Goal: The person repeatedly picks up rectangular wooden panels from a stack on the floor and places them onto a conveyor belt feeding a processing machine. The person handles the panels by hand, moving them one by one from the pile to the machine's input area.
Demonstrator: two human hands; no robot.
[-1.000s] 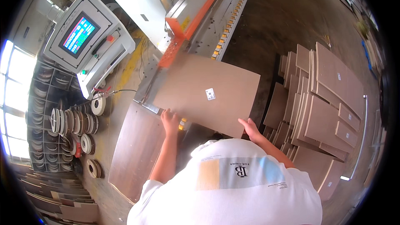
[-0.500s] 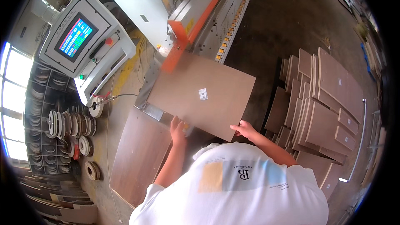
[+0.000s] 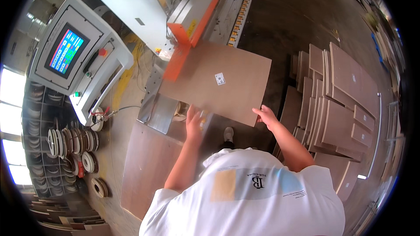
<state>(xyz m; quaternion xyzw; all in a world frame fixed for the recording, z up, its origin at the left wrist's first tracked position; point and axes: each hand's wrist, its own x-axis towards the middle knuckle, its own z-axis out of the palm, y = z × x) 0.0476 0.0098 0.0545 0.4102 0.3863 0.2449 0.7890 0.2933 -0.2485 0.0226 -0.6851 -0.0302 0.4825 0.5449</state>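
A flat brown board (image 3: 236, 87) with a small white printed label (image 3: 219, 78) lies level on the machine, its far left part under an orange guard (image 3: 177, 63). My right hand (image 3: 265, 116) grips the board's near right corner, thumb toward the top face. At the near edge, left of the middle, my left hand (image 3: 194, 122) is up against or just short of the board. Its fingers are blurred, so their hold is unclear. Beside that hand is a bare metal plate (image 3: 159, 112), with a brown panel surface (image 3: 151, 157) nearer me.
A grey control console (image 3: 74, 48) with a lit screen stands at the left, above rolls of edge strip (image 3: 72, 144). Stacked brown boards (image 3: 345, 105) lean at the right. The machine's rail with yellow rollers (image 3: 237, 22) runs away from me. A shoe (image 3: 228, 134) shows below the board.
The board has slid away from me along the machine, baring more of the metal plate. Both hands have moved forward with it. The view has shifted slightly, and a shoe now shows.
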